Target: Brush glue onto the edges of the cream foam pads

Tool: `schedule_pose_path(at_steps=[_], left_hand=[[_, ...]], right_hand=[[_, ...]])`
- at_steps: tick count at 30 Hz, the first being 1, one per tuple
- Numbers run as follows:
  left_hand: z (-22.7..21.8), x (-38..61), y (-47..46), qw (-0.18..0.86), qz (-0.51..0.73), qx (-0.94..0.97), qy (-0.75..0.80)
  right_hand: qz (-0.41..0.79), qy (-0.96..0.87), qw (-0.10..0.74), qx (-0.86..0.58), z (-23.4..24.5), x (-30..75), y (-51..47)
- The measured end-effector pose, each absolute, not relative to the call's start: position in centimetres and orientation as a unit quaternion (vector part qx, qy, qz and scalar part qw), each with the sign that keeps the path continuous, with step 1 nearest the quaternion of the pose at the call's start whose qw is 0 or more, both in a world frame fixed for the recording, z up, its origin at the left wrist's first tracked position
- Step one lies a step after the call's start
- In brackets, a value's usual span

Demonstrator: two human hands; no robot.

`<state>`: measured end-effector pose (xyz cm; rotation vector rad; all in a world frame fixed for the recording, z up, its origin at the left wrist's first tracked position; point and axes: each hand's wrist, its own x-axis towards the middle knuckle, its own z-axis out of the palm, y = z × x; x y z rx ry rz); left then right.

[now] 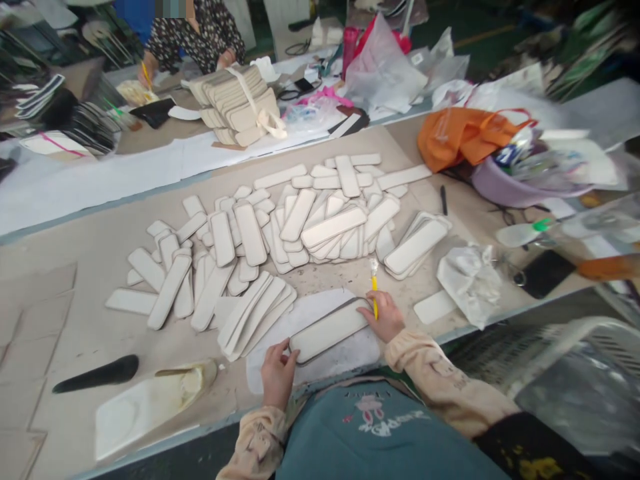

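Left hand (278, 375) and right hand (386, 316) pinch a pale strip (330, 331); the right's held brush (375, 285), beside it, could smear it if tipped.

Worn are a teal apron (330, 443) with a rabbit (371, 407) and white lettering (395, 425), printed beige sleeves (445, 380) and, at right, yellow-marked black cloth (505, 443).

Ok so 2 bare hands. Left hand (277, 373) is nearer the body, thumb and fingers bent in a light pinch. Right hand (386, 317) sits farther forward, fingers curled in a grip, right forearm (445, 380) slanting in from lower right.
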<state>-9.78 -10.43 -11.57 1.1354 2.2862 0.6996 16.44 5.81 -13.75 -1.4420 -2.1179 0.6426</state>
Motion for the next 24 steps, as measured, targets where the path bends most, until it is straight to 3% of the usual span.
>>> schedule_pose_path(at_steps=[8, 24], left_hand=[[-11.94, -10.14, -10.48, 0.253, 0.256, 0.414, 0.836], [-11.78, -10.17, -9.88, 0.299, 0.228, 0.345, 0.86]], right_hand=[[0.311, -0.719, 0.264, -0.562, -14.15, 16.73, 5.17], [0.337, -0.697, 0.262, -0.576, -13.93, 16.29, 5.62]])
